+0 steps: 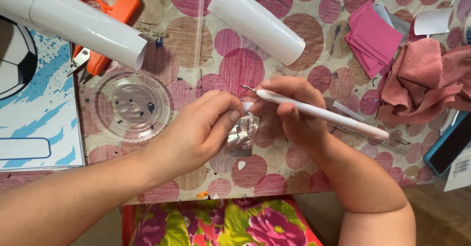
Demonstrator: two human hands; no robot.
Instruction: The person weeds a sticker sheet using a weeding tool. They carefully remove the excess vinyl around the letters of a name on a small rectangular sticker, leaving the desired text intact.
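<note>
Fingers of the left hand (196,128) pinch a small silvery sticker sheet (243,137), holding it just off the dotted tablecloth (274,44) so it stays steady under the tool. The right hand (289,111) is closed in a pen grip around a white weeding tool (319,113), whose hooked metal tip points at the sheet's upper edge — likely held low and slanted to pick at the thin film.

Taking that sheet as the landmark: to its left lies one clear plastic lid (131,106), flat and speckled with dark bits. Up and left of it rest one pair of orange scissors (105,27), partly under a white roll (83,22); a second white roll (257,22) lies just above it — two rolls in all. Far to its left is one printed football sheet (34,103). To its upper right sit a stack of pink paper squares (373,37) and one crumpled pink cloth (424,79).
</note>
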